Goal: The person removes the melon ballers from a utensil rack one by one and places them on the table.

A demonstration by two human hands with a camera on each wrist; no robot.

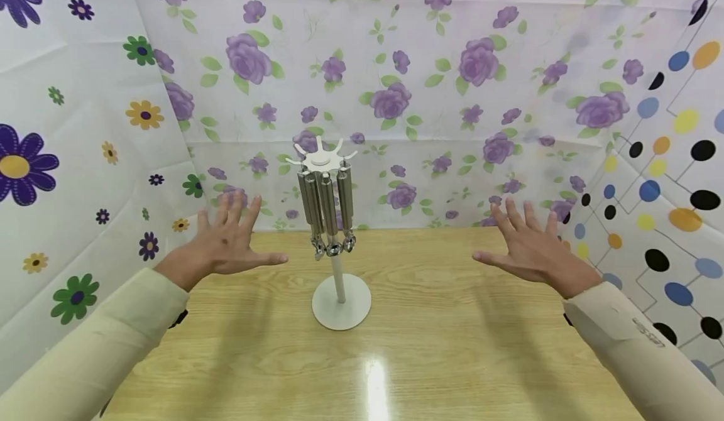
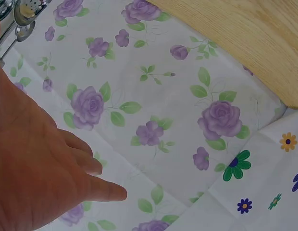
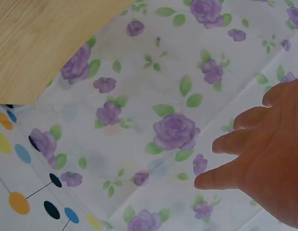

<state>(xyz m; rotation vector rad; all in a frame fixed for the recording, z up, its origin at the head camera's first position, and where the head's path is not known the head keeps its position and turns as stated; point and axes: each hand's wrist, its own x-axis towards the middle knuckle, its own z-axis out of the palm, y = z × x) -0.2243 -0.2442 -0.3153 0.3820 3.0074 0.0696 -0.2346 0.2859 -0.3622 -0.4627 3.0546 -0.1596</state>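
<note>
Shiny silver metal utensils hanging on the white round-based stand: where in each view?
Head: shiny silver metal utensils, left of centre, around mid-height.
Left wrist: only some utensil heads, cropped, top-left corner.
Right wrist: not in it.
Shared landmark: light-brown wood-grain tabletop, lower part in head, top right in left wrist, top left in right wrist.

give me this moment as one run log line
left hand: spread, grip empty | right hand: spread, grip empty | white stand: upright on table, between hands | metal utensils: hanging from stand
</note>
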